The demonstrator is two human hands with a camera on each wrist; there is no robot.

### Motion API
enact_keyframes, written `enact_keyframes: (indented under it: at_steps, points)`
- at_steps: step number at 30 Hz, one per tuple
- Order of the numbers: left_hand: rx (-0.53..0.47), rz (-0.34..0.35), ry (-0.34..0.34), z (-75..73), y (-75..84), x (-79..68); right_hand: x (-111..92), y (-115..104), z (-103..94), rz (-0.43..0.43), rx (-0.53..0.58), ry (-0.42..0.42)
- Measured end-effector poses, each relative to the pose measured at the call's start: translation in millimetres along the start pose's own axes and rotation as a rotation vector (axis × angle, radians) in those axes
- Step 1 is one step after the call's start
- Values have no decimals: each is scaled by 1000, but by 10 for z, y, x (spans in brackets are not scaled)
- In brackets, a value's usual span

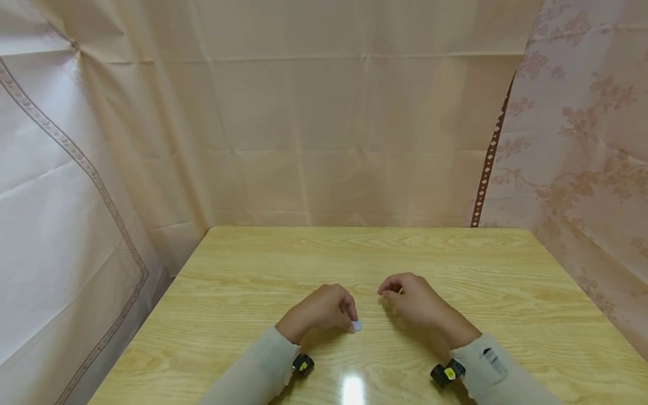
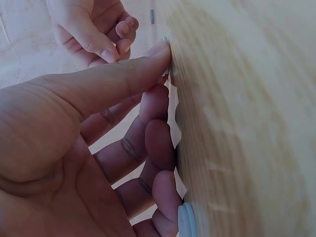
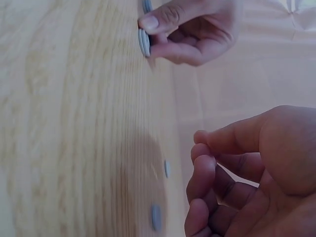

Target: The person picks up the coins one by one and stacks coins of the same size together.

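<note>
My left hand (image 1: 329,308) is low over the table, with thumb and fingertips pinching a small pale grey disc (image 1: 357,325) at the tabletop. From the right wrist view, the pinched disc (image 3: 143,43) looks layered, like two thin rounds together. Another disc (image 3: 147,6) lies just beyond that thumb. To the right, my right hand (image 1: 415,298) hovers above the wood with its fingers loosely bent. Its thumb tip is close to the fingertips, and nothing shows between them. Below it lie two more grey discs (image 3: 167,169), (image 3: 156,217).
The wood-grain table (image 1: 283,253) carries another pale disc stack (image 2: 187,219) by my left little finger. Beige cloth (image 1: 329,140) hangs behind the table's far edge. Patterned cloths (image 1: 582,140) hang at the sides. Black wrist cameras (image 1: 302,364) are strapped below both sleeves.
</note>
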State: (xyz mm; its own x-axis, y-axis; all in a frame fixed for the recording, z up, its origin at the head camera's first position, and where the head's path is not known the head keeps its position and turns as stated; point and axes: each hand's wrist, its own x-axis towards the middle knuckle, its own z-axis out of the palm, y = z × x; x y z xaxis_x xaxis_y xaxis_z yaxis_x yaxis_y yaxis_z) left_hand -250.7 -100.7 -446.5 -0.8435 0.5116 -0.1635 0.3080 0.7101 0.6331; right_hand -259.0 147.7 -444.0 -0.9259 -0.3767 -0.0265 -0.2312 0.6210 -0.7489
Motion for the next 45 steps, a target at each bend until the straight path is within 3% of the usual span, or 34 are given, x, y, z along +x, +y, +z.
enact_keyframes:
  at_steps: [15, 27, 35, 45]
  points:
    - [-14, -4, 4, 10, 0, -14, -41, 156, -197, 7, -37, 48]
    - [-2, -4, 11, 9, 12, -17, -47, 379, -368, -3, -13, -118]
    - [-9, -6, 8, 16, 10, -13, -48, 506, -456, -53, 87, -264]
    - [7, 2, 11, 19, -9, 5, -46, 581, -450, -46, 33, -242]
